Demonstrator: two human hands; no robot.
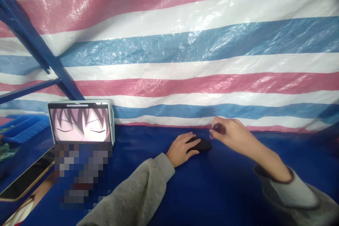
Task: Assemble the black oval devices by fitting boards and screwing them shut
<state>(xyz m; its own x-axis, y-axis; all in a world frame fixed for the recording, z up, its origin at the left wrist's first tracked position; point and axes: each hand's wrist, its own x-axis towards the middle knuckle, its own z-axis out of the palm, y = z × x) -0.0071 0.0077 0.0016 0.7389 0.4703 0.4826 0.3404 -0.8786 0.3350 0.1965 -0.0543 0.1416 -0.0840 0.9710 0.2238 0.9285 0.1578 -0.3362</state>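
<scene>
Blue-covered table against striped tarp, tablet standing far left; left hand curved over black mouse, fingers on top; right hand pinching small dark object just beside mouse.

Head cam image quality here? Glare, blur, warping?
Head view: glare patches on the striped tarp, wide-angle bowing of its stripes toward the frame edges, a pixelated mosaic block below the tablet, right hand slightly soft, perhaps motion blur.

1 head camera faces forward, down onto left hand and right hand.
</scene>
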